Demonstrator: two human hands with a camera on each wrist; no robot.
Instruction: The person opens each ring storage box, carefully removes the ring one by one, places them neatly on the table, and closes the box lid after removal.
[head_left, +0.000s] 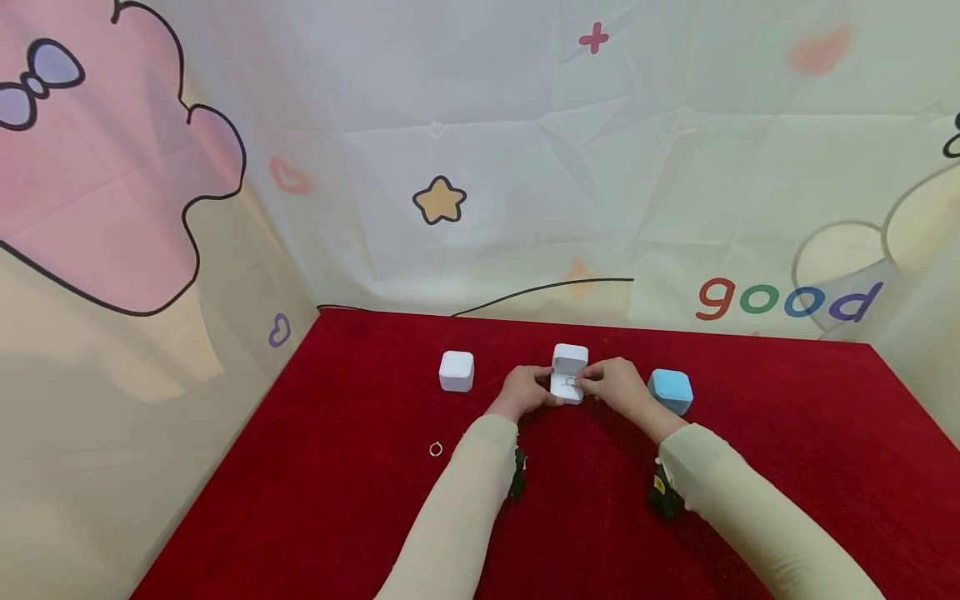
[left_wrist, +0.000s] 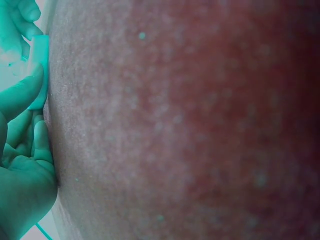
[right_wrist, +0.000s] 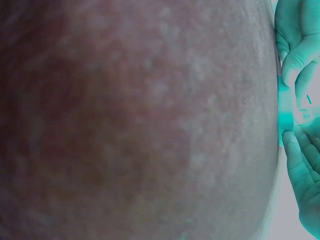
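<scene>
An open white ring box (head_left: 570, 358) stands on the red cloth with its lid raised at the back. My left hand (head_left: 522, 390) grips its left side, thumb along the front and fingers behind. The left wrist view shows the thumb of that hand pressed to the edge of the box (left_wrist: 41, 52). From the right, my right hand (head_left: 617, 385) reaches over the box and pinches a small silver ring (head_left: 571, 381) at the pale insert. The fingertips partly hide the ring.
Left of the hands stands a closed white ring box (head_left: 456, 372). A closed light-blue ring box (head_left: 671, 390) sits just beyond the right wrist. Another silver ring (head_left: 436, 449) lies on the red cloth (head_left: 337, 500), left of the left forearm. A printed curtain (head_left: 510, 167) hangs behind.
</scene>
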